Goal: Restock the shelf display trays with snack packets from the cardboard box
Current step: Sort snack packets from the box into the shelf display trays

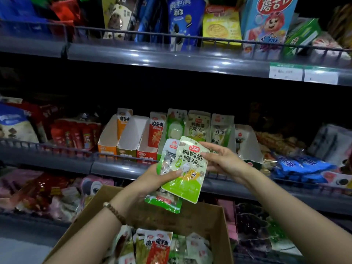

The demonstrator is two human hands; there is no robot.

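Observation:
My left hand (152, 178) grips a small stack of green-and-white snack packets (185, 168) in front of the middle shelf, thumb across the front one. The fingers of my right hand (221, 159) pinch the top right edge of that front packet. Below my arms, the open cardboard box (190, 216) holds several more packets (158, 246), red and green ones. Just behind the held packets, a row of display trays (131, 141) stands on the middle shelf; the orange, olive and red trays are nearly empty, while the ones to their right hold upright packets (198, 124).
A wire rail and grey shelf edge (118, 166) run in front of the trays. Biscuit boxes and cups fill the upper shelf (182, 21). Red packs lie left of the trays, blue packs (302, 166) to the right. Bagged goods crowd the lower shelf beside the box.

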